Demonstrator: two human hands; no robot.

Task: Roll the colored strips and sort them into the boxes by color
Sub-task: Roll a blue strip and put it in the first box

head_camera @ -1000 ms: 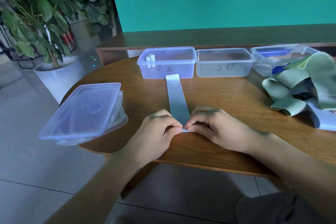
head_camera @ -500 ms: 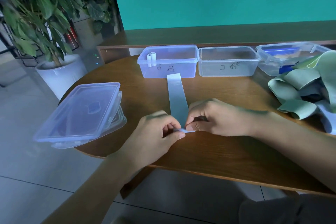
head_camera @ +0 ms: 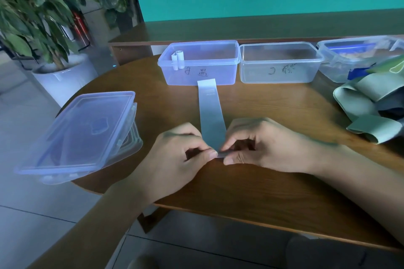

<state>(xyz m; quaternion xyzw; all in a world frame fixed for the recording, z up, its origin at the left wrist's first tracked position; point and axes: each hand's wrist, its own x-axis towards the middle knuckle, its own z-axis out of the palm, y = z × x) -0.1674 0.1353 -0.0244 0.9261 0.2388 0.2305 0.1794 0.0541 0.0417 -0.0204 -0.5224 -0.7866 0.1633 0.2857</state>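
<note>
A pale blue strip (head_camera: 211,113) lies flat on the round wooden table (head_camera: 251,181), running from my hands up to the box marked B (head_camera: 200,63). My left hand (head_camera: 175,155) and my right hand (head_camera: 262,144) pinch the strip's near end between thumbs and fingertips, where a small fold has formed. Two small pale rolls (head_camera: 178,59) lean in the left corner of box B. To its right stands a clear box marked C (head_camera: 278,63), with nothing visible inside. A third box (head_camera: 354,59) at the far right holds something blue.
A pile of loose green and grey-blue strips (head_camera: 371,105) lies at the table's right edge. Stacked clear lids (head_camera: 83,133) overhang the table's left edge. A potted plant (head_camera: 43,28) stands on the floor at the left. A wooden ledge runs behind the boxes.
My right hand has drawn in closer over the strip's near end, and both hands' fingertips now meet on it. The view has tilted slightly.
</note>
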